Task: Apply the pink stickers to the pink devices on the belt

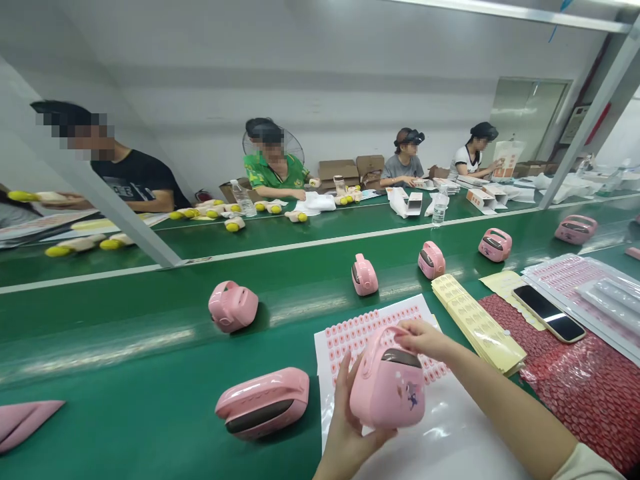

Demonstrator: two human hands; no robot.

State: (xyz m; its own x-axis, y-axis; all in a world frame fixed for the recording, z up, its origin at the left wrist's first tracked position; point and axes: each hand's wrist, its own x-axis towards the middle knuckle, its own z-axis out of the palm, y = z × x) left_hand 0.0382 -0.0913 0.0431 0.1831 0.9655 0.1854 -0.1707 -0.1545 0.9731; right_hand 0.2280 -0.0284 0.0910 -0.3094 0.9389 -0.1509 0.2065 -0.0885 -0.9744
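My left hand (345, 413) grips a small pink device with a carry handle (385, 393) from its left side and underneath. It is tilted, showing a dark panel near its top and a small cartoon print on the front. My right hand (423, 339) has its fingers closed at the device's top, against the handle; the fingertips are partly hidden. Beneath it lies a white sheet with rows of small pink stickers (353, 327). Another pink device (265, 403) rests on its side on the green surface, left of my left hand.
Several pink devices (233, 307) stand along the green belt (295, 293). At right lie yellow sticker sheets (477, 323), a phone (549, 313) and red bubble wrap (575, 380). Metal posts (125, 207) rise beyond the belt. Several co-workers sit across, with white boxes (483, 199) and bottles.
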